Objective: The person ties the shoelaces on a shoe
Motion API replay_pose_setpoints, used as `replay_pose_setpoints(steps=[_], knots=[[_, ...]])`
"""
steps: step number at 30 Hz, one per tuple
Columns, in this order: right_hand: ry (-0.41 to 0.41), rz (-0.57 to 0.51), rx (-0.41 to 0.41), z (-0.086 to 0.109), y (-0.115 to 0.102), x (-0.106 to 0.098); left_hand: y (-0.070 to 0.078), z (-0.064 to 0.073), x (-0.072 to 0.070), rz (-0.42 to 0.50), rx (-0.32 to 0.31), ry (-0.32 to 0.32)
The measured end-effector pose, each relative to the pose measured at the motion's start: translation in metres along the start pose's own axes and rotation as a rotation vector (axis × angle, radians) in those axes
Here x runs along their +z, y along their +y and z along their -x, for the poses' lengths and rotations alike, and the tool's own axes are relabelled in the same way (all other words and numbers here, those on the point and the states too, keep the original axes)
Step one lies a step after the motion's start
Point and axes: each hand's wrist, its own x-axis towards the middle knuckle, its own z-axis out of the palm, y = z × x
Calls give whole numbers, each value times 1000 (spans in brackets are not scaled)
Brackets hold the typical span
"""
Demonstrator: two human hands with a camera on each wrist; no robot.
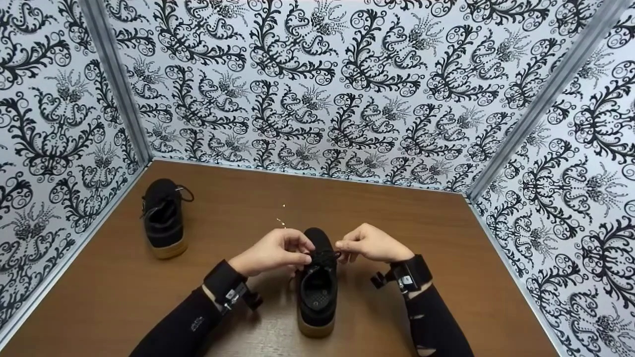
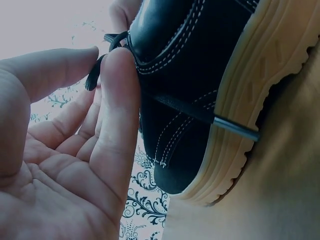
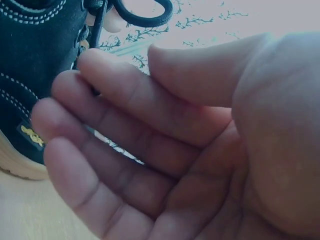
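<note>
A black shoe [image 1: 317,317] with white stitching and a tan sole stands on the table between both hands, its toe pointing away from me. On its left side, my left hand [image 1: 270,254] pinches a black shoelace [image 2: 93,77] between thumb and index finger, close to the eyelets. A loose lace end [image 2: 235,129] with a metal-like tip hangs down over the shoe's side and sole. My right hand [image 1: 375,244] is at the other side, fingers loosely bent and thumb apart from them. Just above its fingertips, a lace loop [image 3: 150,21] sticks out from the shoe, not gripped.
Another black shoe [image 1: 163,233] with a tan sole stands at the table's far left, its lace looping out to the right. Patterned black-and-white panels [image 1: 317,89] border the brown table [image 1: 421,218] at the back and both sides. Each wrist wears a black strap with a camera.
</note>
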Motion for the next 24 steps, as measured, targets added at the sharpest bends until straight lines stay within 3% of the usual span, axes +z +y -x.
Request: replay_pose_setpoints(steps=[7, 13, 18, 24], knots=[[23, 42, 42, 3, -1, -1, 1, 0, 2, -15, 25, 27], [32, 151, 52, 4, -7, -1, -1, 0, 3, 19, 17, 29], [36, 183, -12, 4, -13, 3, -1, 0, 4, 47, 3, 20], [-20, 188, -142, 2, -15, 7, -1, -1, 5, 41, -8, 19]])
